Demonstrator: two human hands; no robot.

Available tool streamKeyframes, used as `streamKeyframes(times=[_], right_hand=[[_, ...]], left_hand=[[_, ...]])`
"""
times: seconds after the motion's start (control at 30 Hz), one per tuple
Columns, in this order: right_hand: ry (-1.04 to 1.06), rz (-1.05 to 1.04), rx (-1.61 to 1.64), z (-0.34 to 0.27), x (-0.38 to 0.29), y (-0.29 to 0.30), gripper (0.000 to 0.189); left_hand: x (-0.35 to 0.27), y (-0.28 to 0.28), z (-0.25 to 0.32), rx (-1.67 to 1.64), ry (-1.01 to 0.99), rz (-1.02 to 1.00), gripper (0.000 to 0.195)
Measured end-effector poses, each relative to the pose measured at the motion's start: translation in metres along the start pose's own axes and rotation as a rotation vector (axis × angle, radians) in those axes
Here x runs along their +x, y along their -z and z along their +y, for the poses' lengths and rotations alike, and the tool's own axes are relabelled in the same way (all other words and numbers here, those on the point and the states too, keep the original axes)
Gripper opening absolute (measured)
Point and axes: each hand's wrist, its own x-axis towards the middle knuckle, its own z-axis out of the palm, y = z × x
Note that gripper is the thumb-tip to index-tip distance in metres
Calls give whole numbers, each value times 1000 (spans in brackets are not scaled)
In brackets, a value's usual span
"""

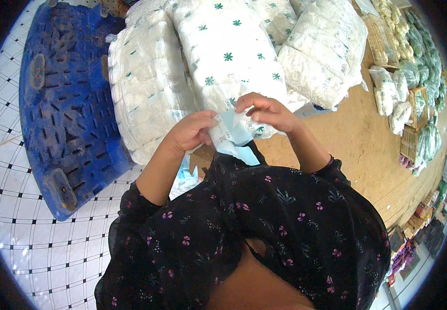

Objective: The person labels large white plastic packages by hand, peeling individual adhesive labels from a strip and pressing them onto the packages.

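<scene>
Between my hands, in front of my body, is a bunch of printed white labels on pale blue backing paper. My left hand pinches the labels' left edge between thumb and fingers. On the other side, the index fingertip of my right hand meets the upper edge of the paper, with the remaining fingers curled; whether it grips the paper is unclear. One corner of the backing hangs loose towards my black floral top. Just beyond my hands lies a large plastic-wrapped white bale with green printed marks.
Other wrapped bales lie left and right of the middle one. A worn blue plastic pallet rests on the tiled floor at left. Bagged goods and wicker baskets line the right side beyond brown flooring.
</scene>
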Motion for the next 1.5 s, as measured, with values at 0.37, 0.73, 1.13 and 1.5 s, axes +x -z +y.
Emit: streamKeyframes(times=[0.37,0.73,1.13,1.5], right_hand=[[-156,562,-164,-14,19,73,7],[-608,596,-581,74,132,131,19],[-662,642,-1205,66,132,108,56],[-527,541,112,103,130,108,32]], left_hand=[[7,21,-7,-1,-6,76,18],[-4,14,-28,-50,93,109,22],[-15,-1,-27,-103,72,223,24],[-5,9,-25,-49,11,246,35]])
